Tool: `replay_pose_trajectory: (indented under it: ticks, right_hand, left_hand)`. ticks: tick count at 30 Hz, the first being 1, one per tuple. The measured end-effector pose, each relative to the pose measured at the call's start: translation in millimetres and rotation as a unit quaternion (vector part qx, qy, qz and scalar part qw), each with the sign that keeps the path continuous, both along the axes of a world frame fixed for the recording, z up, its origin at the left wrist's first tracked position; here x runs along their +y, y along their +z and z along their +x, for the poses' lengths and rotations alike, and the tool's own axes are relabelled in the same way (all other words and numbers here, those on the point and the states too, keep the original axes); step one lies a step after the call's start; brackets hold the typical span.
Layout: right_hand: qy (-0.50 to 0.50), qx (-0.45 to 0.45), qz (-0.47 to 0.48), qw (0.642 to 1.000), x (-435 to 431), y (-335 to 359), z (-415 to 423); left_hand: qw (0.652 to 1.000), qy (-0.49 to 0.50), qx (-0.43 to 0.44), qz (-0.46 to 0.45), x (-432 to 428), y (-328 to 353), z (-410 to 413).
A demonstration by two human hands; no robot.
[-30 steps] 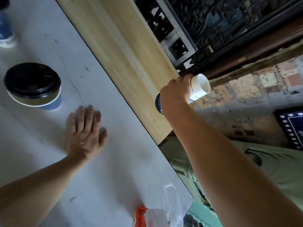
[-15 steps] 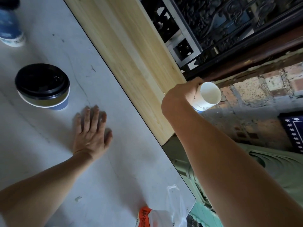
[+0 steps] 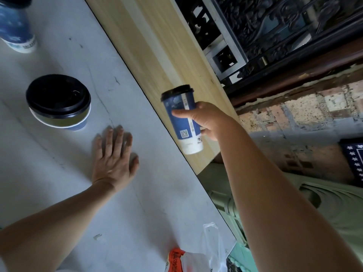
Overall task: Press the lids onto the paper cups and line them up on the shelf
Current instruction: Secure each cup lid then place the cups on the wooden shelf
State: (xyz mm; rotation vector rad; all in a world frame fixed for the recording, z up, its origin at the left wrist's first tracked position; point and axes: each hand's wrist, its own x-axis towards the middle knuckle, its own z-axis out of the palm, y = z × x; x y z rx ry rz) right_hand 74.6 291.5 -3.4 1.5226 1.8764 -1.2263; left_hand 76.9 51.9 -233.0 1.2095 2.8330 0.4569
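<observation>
- A grey-white stone tabletop, faintly veined and scuffed, is seen filling the left side, dimly lit.
- A pale wooden shelf is laid right along the tabletop's far edge.
- Past it, a dark carved screen is picked out, with a silvery metal frame set against it.
- A weathered brick wall is caught in soft daylight.
- A dark blue cloth with white stars is glimpsed at the right edge.
- Pale green carved furniture is seen below the tabletop's edge.
</observation>
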Motion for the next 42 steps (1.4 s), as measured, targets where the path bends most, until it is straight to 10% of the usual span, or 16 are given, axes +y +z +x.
replay_pose_trajectory:
  ticks: [11, 42]
  right_hand:
    - [-0.304, 0.324, 0.024, 0.896, -3.6, -47.9, -4.3]
    - [-0.273, 0.268, 0.065, 0.922, -27.2, -99.2, 22.2]
  left_hand:
    - [1.0, 0.004, -0.004, -0.003, 0.3, -2.1, 1.8]
    - [1.0, -0.002, 0.007, -0.012, -1.1, -0.2, 0.2]
